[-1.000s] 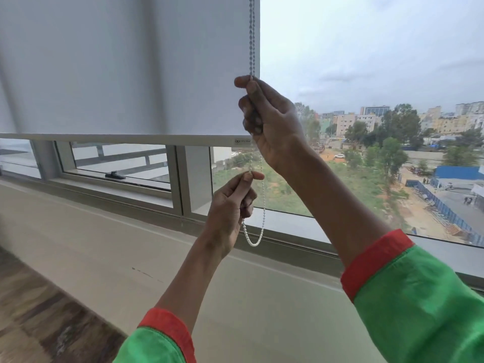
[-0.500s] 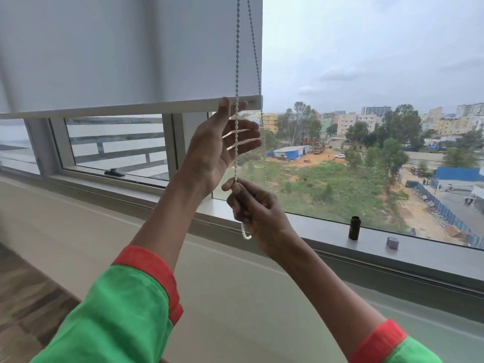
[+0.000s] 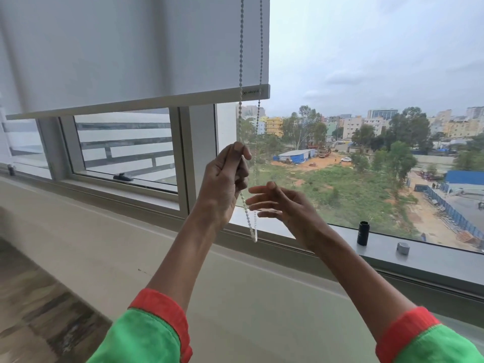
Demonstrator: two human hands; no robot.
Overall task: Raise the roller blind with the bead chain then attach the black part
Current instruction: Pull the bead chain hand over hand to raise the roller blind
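bead chain (image 3: pixel 240 74) before roller blind (image 3: pixel 117 48), at right edge; black part (image 3: pixel 363 233) on sill (image 3: pixel 432 260), right.

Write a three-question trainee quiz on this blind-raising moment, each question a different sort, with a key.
1. True or false: the right hand grips the bead chain.
2. Multiple choice: the black part is A) in the left hand, B) upright on the window sill, C) on the floor.
3. Fill in: the chain's loop hangs below the ____ hand.

Key: 1 false, its fingers are spread open beside the chain. 2 B, left of a small grey part. 3 left, which pinches one strand.
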